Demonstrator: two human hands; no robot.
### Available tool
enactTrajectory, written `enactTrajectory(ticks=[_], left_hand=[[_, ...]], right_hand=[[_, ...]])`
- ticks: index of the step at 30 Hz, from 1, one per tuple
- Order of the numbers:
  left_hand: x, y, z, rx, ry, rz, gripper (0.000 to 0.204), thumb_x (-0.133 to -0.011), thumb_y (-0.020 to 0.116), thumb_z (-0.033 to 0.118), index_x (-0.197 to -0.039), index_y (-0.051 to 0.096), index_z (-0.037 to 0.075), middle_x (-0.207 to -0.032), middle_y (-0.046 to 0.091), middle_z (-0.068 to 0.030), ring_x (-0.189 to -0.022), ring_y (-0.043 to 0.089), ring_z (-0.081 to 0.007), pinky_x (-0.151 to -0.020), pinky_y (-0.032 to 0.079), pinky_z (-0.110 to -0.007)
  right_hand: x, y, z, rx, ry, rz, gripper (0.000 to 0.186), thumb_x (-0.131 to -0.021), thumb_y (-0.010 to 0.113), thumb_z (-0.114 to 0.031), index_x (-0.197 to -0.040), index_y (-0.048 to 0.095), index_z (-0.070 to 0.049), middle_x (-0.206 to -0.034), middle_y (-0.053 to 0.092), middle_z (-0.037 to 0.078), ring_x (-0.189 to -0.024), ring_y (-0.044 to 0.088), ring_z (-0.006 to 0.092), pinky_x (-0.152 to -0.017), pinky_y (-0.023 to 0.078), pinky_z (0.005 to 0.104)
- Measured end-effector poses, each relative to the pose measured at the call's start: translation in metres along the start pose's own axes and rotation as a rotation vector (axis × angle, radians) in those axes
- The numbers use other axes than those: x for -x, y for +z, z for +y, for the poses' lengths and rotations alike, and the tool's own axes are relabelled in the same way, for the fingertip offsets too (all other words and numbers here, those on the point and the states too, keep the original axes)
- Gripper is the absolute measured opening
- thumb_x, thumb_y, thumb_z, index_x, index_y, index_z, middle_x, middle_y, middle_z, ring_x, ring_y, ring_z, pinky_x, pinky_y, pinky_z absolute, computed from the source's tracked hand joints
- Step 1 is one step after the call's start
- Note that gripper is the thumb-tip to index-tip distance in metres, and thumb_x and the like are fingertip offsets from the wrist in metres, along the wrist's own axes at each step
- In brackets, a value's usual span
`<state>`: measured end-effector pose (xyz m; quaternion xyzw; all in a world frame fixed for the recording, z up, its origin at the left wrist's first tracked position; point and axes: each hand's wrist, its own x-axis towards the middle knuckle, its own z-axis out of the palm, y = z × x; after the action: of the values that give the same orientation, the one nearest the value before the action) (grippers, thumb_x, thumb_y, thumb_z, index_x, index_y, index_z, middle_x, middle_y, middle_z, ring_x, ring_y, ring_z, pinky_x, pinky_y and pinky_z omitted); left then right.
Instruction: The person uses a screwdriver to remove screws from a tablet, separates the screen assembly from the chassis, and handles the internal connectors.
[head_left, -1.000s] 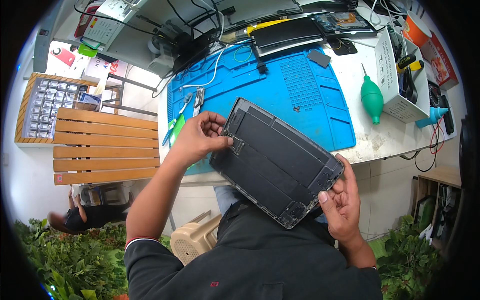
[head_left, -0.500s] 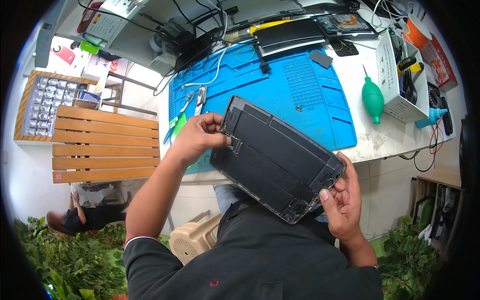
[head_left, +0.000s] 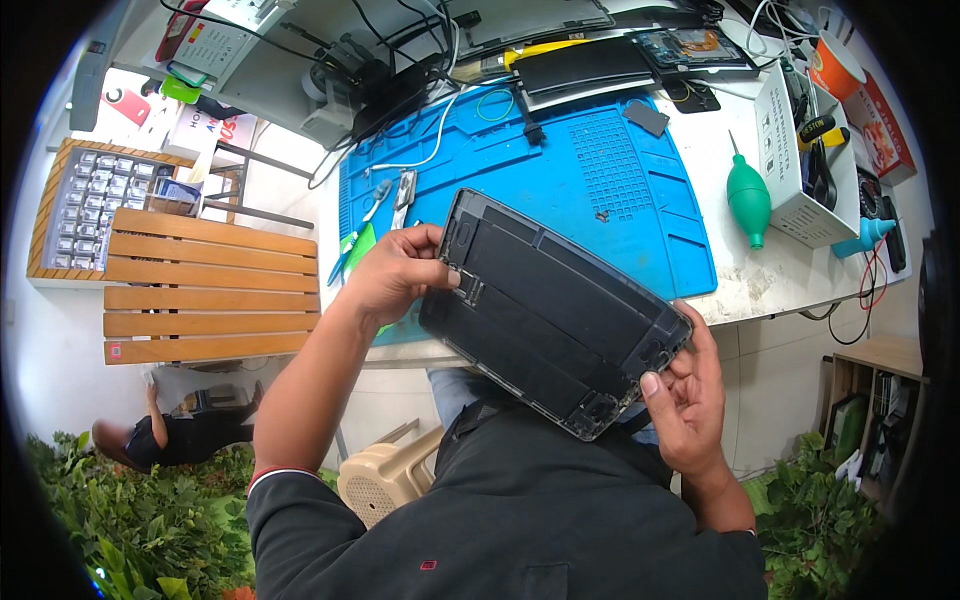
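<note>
A black tablet housing (head_left: 545,305) with its insides exposed is tilted between my hands, partly above the near edge of the table. My left hand (head_left: 395,275) grips its left edge, thumb pressed near a small metal connector area on the inner face. The fingers behind it are hidden. At the lower right corner, my right hand (head_left: 685,395) holds the housing with the thumb on its edge and the fingers around the back. Under and beyond it lies a blue silicone repair mat (head_left: 500,165). Tweezers (head_left: 403,198) and a toothbrush (head_left: 377,200) lie beside my left hand.
A green air blower (head_left: 748,200) stands right of the mat, near a white box (head_left: 800,180) of tools. Black panels (head_left: 580,75) and an opened tablet (head_left: 690,50) lie at the back. A beige stool (head_left: 390,475) stands below; another person (head_left: 170,435) is at far left.
Both hands stay on the tablet housing, which has shifted and tilted only slightly. The person at far left has moved an arm.
</note>
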<state>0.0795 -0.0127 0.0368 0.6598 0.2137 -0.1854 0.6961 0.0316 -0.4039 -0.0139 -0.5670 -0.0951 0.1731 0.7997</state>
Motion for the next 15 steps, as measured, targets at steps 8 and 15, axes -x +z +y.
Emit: enactTrajectory(ticks=[8,15], left_hand=[[-0.002,-0.009,-0.004,0.008,0.000,-0.020,0.037,-0.077,0.083,-0.007,-0.112,0.074,0.002,-0.098,0.080,-0.0065,-0.086,0.077,-0.0153,-0.088,0.062,-0.032],[-0.003,-0.009,0.001,0.034,-0.009,-0.046,0.036,-0.075,0.082,-0.008,-0.109,0.075,0.003,-0.098,0.082,-0.0074,-0.087,0.077,-0.0150,-0.091,0.062,-0.033]], right_hand=[[-0.003,-0.002,0.005,-0.009,-0.007,-0.008,0.077,-0.108,0.056,0.007,-0.174,0.017,0.004,-0.143,0.069,0.022,-0.110,0.069,0.0085,-0.082,0.049,0.0190],[-0.006,0.003,0.003,-0.057,0.022,0.022,0.077,-0.107,0.056,0.007,-0.173,0.017,0.004,-0.145,0.067,0.023,-0.119,0.070,0.0126,-0.089,0.051,0.0211]])
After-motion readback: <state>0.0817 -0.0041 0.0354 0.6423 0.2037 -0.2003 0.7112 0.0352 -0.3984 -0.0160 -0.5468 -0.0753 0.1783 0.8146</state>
